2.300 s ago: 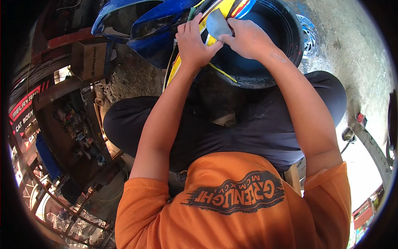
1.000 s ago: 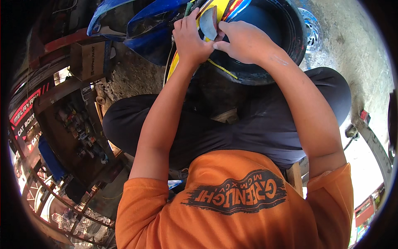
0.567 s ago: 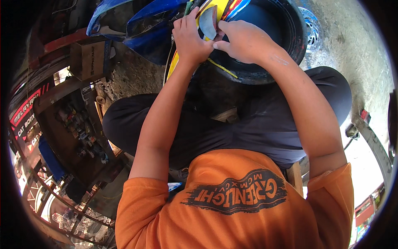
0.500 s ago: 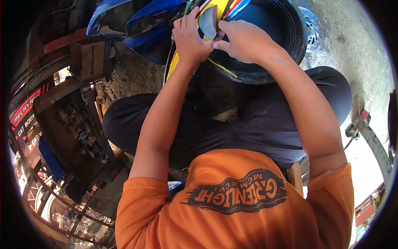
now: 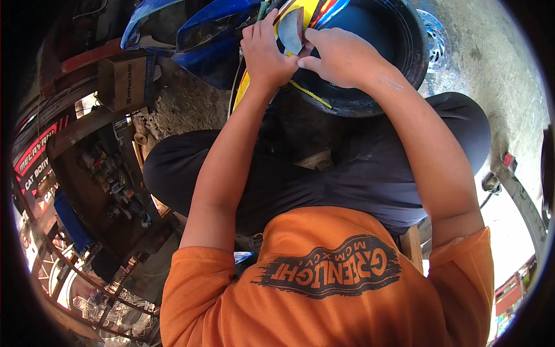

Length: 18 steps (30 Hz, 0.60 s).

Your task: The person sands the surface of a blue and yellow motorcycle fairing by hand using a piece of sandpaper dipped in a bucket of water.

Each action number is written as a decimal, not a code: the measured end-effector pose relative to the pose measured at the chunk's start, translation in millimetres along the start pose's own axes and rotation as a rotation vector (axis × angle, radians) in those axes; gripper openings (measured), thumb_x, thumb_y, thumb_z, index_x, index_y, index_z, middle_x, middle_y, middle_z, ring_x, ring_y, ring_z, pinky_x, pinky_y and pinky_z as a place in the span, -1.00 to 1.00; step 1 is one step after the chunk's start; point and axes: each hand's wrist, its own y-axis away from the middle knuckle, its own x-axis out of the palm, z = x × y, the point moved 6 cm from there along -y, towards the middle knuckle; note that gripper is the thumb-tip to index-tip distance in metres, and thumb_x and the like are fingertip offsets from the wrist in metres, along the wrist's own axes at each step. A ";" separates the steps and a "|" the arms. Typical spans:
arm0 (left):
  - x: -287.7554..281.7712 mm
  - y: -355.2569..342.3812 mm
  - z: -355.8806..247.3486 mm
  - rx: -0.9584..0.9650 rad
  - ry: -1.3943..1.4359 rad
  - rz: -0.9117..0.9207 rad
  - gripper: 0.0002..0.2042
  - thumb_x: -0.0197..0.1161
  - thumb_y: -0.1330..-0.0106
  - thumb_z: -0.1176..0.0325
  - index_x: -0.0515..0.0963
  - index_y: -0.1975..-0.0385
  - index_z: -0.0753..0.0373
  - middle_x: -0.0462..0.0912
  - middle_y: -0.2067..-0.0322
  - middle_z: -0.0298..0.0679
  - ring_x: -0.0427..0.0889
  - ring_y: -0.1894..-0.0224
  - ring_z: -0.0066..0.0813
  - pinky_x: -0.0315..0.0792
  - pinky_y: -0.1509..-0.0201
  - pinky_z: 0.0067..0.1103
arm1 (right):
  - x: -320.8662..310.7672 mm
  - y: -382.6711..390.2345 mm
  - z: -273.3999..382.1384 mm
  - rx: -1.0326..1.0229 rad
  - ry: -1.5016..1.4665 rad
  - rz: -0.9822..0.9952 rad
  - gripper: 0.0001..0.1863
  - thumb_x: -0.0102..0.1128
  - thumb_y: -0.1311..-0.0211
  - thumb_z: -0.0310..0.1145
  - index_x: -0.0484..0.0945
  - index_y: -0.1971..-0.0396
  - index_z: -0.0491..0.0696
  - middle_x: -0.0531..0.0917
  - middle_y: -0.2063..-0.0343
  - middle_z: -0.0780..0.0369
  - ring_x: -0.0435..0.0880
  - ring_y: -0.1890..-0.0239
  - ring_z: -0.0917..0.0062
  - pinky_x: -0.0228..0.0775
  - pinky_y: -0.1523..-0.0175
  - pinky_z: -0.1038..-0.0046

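Both my hands are together over the near left part of a round black tub. My left hand [image 5: 263, 58] is closed at the left edge of a yellow, red and blue motorcycle body panel [image 5: 328, 10], its thumb reaching toward my right hand. My right hand [image 5: 338, 56] is closed, thumb and fingers bent, at the lower right of a curved grey piece [image 5: 290, 30] with a reddish-brown edge, which looks like sandpaper. The piece stands up between the hands against the panel. My fingertips are partly hidden. The panel's yellow lower end passes below my left wrist.
The black tub [image 5: 417, 49] stands in front of my crossed legs. Blue body panels [image 5: 211, 26] lie at the far left, and a brake disc [image 5: 436, 40] lies right of the tub. On the left are a cardboard box [image 5: 124, 84] and a shelf [image 5: 87, 141] with small items.
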 end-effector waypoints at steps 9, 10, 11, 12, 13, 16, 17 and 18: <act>-0.7 -0.6 -2.4 -0.019 -0.020 0.004 -0.01 0.55 0.12 -0.24 0.42 -0.32 0.24 0.61 -0.09 -0.10 0.48 -0.16 0.01 0.36 -0.24 -0.18 | 0.2 0.7 0.3 -0.009 -0.007 0.003 -0.59 0.27 -0.39 -0.11 0.57 -0.04 -0.10 0.72 0.09 0.00 0.67 -0.05 0.06 0.50 -0.17 0.11; -1.1 -0.8 -3.0 -0.024 -0.017 0.007 -0.01 0.55 0.12 -0.23 0.42 -0.32 0.24 0.61 -0.09 -0.10 0.48 -0.16 0.01 0.36 -0.24 -0.18 | -0.2 0.9 0.4 -0.014 -0.005 -0.010 -0.59 0.27 -0.39 -0.11 0.57 -0.04 -0.10 0.72 0.09 0.00 0.67 -0.05 0.06 0.50 -0.16 0.11; -1.4 -1.0 -3.5 -0.024 -0.016 0.008 -0.01 0.55 0.12 -0.23 0.42 -0.32 0.24 0.61 -0.09 -0.10 0.48 -0.16 0.01 0.36 -0.24 -0.18 | -0.3 0.8 0.1 -0.013 -0.005 -0.009 -0.59 0.27 -0.39 -0.11 0.57 -0.04 -0.10 0.72 0.09 0.00 0.67 -0.05 0.06 0.50 -0.16 0.11; -1.7 -1.2 -3.9 -0.023 -0.010 0.011 -0.02 0.56 0.12 -0.22 0.42 -0.32 0.25 0.61 -0.09 -0.10 0.48 -0.16 0.01 0.36 -0.25 -0.18 | -0.2 0.6 -0.2 -0.009 -0.009 0.001 -0.59 0.27 -0.39 -0.11 0.57 -0.04 -0.10 0.72 0.09 0.00 0.67 -0.05 0.06 0.50 -0.17 0.11; -1.7 -1.7 -4.4 -0.022 -0.004 0.014 -0.02 0.56 0.12 -0.20 0.42 -0.32 0.25 0.61 -0.09 -0.10 0.48 -0.16 0.01 0.35 -0.25 -0.19 | -0.2 0.5 -0.5 -0.005 -0.013 0.011 -0.59 0.27 -0.39 -0.12 0.57 -0.04 -0.10 0.72 0.09 0.00 0.67 -0.05 0.06 0.50 -0.17 0.11; -4.0 -2.1 -6.1 0.009 -0.005 -0.012 -0.05 0.63 0.16 -0.13 0.44 -0.28 0.24 0.62 -0.05 -0.12 0.48 -0.12 -0.04 0.36 -0.16 -0.21 | -0.9 1.0 0.7 -0.007 -0.005 0.016 -0.59 0.27 -0.39 -0.12 0.57 -0.05 -0.10 0.72 0.08 0.00 0.67 -0.05 0.06 0.50 -0.17 0.10; -4.0 -2.0 -6.1 0.009 -0.005 -0.011 -0.05 0.63 0.16 -0.13 0.44 -0.28 0.24 0.62 -0.05 -0.12 0.48 -0.12 -0.04 0.36 -0.16 -0.21 | -0.6 0.9 0.4 -0.006 -0.006 0.016 -0.59 0.27 -0.39 -0.12 0.57 -0.05 -0.10 0.72 0.08 0.00 0.67 -0.05 0.06 0.50 -0.17 0.10; -3.8 -2.0 -6.1 0.010 -0.015 -0.008 -0.05 0.63 0.16 -0.12 0.44 -0.28 0.24 0.61 -0.05 -0.12 0.48 -0.13 -0.04 0.35 -0.16 -0.21 | 0.0 0.5 0.0 -0.009 -0.008 0.018 -0.59 0.27 -0.39 -0.12 0.57 -0.05 -0.10 0.72 0.08 0.00 0.67 -0.04 0.06 0.50 -0.16 0.10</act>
